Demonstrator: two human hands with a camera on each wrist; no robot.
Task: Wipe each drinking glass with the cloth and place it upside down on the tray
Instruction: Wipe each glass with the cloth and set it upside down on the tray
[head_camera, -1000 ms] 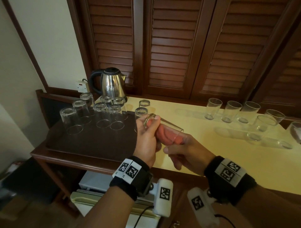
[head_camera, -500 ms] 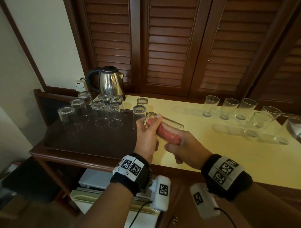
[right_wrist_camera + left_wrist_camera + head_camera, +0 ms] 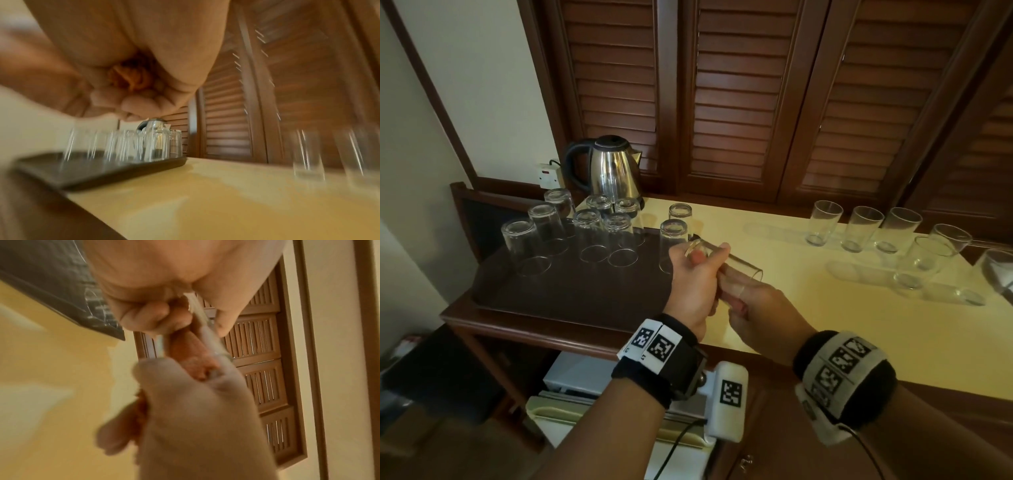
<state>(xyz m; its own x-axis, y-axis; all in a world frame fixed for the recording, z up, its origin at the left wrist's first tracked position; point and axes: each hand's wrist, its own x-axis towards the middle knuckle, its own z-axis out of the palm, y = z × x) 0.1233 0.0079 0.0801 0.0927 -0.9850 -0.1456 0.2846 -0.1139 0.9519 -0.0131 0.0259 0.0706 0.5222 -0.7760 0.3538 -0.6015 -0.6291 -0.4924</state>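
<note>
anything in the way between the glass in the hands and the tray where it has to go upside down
Nothing visible blocks it. The glass is held by the left hand, just off the right end of the tray. Upturned glasses crowd the tray's back; its front part lies bare.

We note bare forearms, no sleeves. Behind the fingers of the left hand (image 3: 693, 291) sits a black wrist band (image 3: 666, 359) with white square-code tags; a white camera block (image 3: 727, 401) with one code tag and a black cable hangs below. The right hand (image 3: 763, 318) wears a matching band (image 3: 846, 373) and block, also cabled.
</note>
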